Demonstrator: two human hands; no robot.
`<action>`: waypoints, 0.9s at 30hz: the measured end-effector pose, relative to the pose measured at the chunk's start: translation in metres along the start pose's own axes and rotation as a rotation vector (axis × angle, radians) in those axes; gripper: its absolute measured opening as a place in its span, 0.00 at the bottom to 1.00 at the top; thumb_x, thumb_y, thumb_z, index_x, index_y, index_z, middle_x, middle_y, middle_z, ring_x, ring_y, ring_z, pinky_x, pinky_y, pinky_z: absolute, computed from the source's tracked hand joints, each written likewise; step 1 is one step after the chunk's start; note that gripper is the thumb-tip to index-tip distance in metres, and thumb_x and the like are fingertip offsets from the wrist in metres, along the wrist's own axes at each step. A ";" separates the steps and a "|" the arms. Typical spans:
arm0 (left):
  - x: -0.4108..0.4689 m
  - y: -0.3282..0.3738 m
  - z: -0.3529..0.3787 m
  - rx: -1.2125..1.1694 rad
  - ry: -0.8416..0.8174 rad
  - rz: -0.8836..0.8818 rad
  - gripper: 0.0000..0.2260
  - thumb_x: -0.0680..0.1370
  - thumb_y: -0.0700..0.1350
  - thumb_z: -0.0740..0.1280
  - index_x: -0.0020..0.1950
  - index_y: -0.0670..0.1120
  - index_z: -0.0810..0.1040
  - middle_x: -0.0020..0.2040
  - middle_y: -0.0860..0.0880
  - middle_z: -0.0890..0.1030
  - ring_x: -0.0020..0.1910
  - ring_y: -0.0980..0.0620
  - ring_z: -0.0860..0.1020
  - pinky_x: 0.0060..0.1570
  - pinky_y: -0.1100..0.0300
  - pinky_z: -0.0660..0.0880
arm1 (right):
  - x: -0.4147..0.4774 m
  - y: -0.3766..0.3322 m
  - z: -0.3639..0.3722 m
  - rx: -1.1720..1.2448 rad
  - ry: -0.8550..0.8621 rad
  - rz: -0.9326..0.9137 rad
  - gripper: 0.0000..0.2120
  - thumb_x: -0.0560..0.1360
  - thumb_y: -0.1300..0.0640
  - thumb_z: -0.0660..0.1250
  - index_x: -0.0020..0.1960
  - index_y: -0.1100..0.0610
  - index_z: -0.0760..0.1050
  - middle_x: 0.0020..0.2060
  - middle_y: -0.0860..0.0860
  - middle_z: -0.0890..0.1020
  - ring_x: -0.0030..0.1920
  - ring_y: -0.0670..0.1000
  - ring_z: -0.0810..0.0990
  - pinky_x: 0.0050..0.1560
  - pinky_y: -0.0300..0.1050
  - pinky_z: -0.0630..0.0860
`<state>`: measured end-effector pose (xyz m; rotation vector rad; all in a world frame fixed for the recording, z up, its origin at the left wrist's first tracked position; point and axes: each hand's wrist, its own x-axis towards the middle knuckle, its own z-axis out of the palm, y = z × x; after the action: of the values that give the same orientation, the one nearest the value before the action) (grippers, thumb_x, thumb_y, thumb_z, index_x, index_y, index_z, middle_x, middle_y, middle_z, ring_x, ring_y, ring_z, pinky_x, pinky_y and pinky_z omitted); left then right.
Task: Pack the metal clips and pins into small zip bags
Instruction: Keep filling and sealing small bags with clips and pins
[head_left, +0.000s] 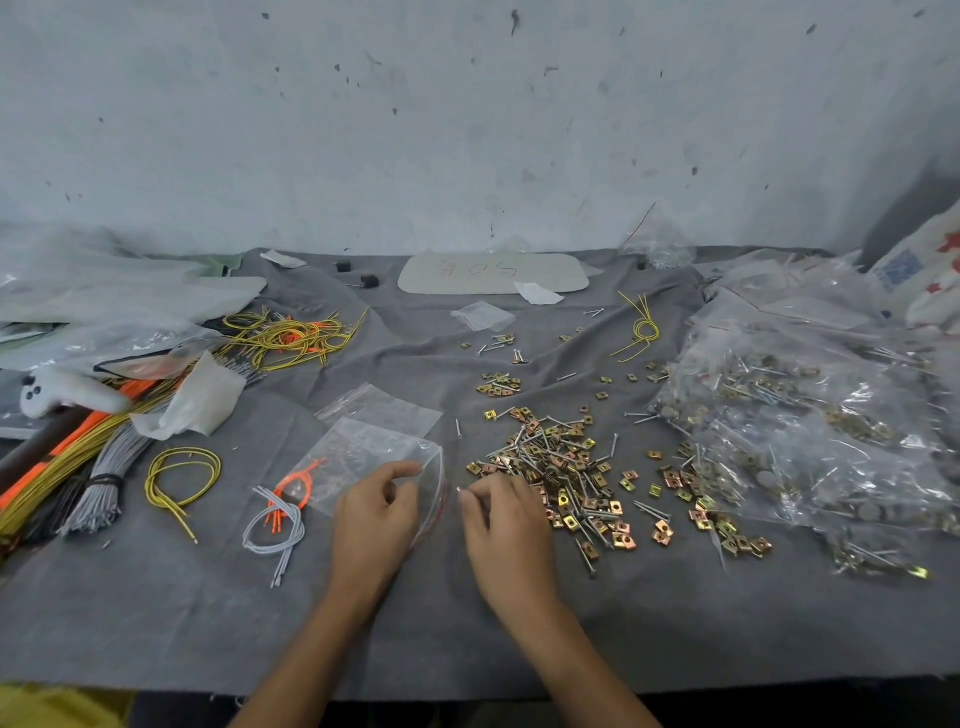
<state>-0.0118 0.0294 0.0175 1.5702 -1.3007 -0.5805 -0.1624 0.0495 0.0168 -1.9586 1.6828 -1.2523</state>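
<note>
A clear small zip bag (363, 457) with a red-lined mouth lies on the grey cloth at centre. My left hand (376, 512) holds the bag's open edge with thumb and fingers. My right hand (506, 525) is just right of the bag's mouth, fingers curled and pinching what looks like a thin metal pin at its tips. A loose heap of brass-coloured metal clips and silver pins (566, 467) spreads right of my right hand. A second empty zip bag (384, 405) lies behind the first.
Large clear bags of packed clips and pins (810, 431) fill the right side. Yellow, orange and grey wire bundles (104, 457) lie at left, with small loops (280, 514) near the bag. A flat pale card (493, 273) sits by the wall.
</note>
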 end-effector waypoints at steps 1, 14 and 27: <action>0.000 0.000 0.000 0.003 -0.003 0.003 0.16 0.71 0.49 0.61 0.52 0.51 0.84 0.34 0.45 0.83 0.34 0.43 0.80 0.40 0.45 0.79 | 0.000 0.000 -0.001 0.029 0.035 -0.013 0.07 0.80 0.52 0.66 0.46 0.53 0.75 0.44 0.47 0.76 0.47 0.50 0.73 0.49 0.49 0.73; -0.001 -0.001 0.000 0.013 -0.004 0.028 0.13 0.69 0.52 0.60 0.48 0.60 0.81 0.34 0.46 0.83 0.34 0.47 0.80 0.40 0.45 0.79 | -0.001 -0.003 0.004 -0.126 -0.197 -0.262 0.04 0.81 0.52 0.63 0.52 0.51 0.75 0.48 0.48 0.78 0.50 0.50 0.75 0.49 0.46 0.70; -0.003 0.002 0.000 0.007 -0.021 0.015 0.15 0.70 0.49 0.61 0.51 0.54 0.83 0.30 0.47 0.81 0.31 0.47 0.79 0.39 0.45 0.79 | 0.002 -0.008 0.006 -0.202 -0.207 -0.234 0.07 0.80 0.52 0.62 0.51 0.53 0.77 0.48 0.51 0.76 0.50 0.55 0.75 0.48 0.51 0.71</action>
<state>-0.0140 0.0320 0.0186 1.5624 -1.3302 -0.5858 -0.1524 0.0484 0.0196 -2.3706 1.5658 -0.9388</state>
